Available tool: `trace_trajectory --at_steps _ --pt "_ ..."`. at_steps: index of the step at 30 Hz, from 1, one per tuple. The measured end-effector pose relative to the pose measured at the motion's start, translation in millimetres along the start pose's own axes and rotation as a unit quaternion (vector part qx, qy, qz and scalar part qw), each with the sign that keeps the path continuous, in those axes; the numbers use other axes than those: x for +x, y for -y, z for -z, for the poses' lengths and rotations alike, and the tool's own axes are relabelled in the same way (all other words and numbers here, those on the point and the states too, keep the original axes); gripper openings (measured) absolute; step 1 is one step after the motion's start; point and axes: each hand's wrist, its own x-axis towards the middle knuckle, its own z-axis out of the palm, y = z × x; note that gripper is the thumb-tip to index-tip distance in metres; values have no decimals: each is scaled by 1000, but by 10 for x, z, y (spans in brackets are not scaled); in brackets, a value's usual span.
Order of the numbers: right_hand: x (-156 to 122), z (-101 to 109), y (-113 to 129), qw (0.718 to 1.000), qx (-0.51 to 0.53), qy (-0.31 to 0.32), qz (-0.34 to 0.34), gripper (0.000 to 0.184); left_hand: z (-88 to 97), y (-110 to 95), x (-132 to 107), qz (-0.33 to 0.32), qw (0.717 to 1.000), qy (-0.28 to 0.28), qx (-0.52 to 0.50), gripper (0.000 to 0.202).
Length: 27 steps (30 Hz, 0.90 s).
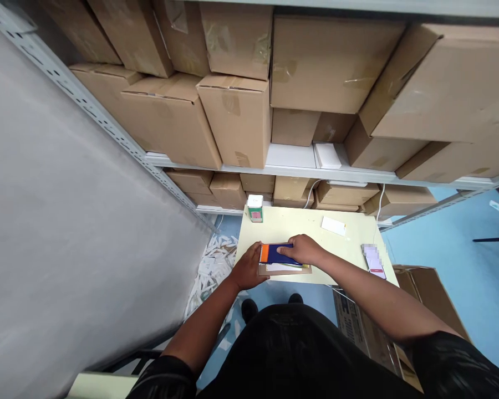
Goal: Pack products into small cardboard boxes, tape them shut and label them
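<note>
The lower part of the view is filled by a black short-sleeved top [291,354], from which two bare forearms are stretched forward. Between the hands, a flat dark-blue and orange packet [275,255] is held over the near edge of a cream tabletop [295,221]; whether the tabletop is touched by it cannot be told. Its orange end is gripped at the side by the left hand [248,267], the fingers being closed about the edge. Its blue face is pressed by the thumb of the right hand [304,249], whose other fingers are curled at the far edge. Under the packet, a white sheet [279,267] and a brown card [285,272] are partly exposed.

To the right of the right hand, a smartphone [373,258] is laid near the table's edge. Beyond that same hand, a white slip [333,225] is laid flat, and beyond the left hand a small green-and-white box [255,209] is stood upright. On the floor left of the left hand, white paper strips [212,271] are heaped. Beyond both hands, cardboard cartons [237,119] are stacked on a metal shelving rack [228,169].
</note>
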Motion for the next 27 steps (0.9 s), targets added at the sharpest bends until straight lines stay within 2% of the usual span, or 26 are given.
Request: trace_trajectory --at_steps 3,5,12,15,17,21,24,27 --pt "-52 130 -191 1000 16 -6 -14 58 13 34 16 0 1000 10 20 116" --pt "-126 242 -422 999 39 -10 -32 58 24 47 24 2 999 16 38 119" --pt "-589 679 -1583 991 114 8 -70 54 69 41 61 -1 997 24 75 122" --pt "-683 746 -1920 993 77 11 -90 54 79 25 79 1 996 30 80 120" --pt "-635 691 -2002 994 17 24 -105 54 79 13 92 1 996 31 87 119" --pt "-328 431 -1950 993 -35 40 -110 54 69 6 111 -3 994 33 104 118" --pt "-70 251 -1909 989 24 47 -141 53 56 23 115 -4 994 35 104 120" --pt "64 113 -1932 963 159 75 -203 49 43 38 110 -6 995 32 96 122"
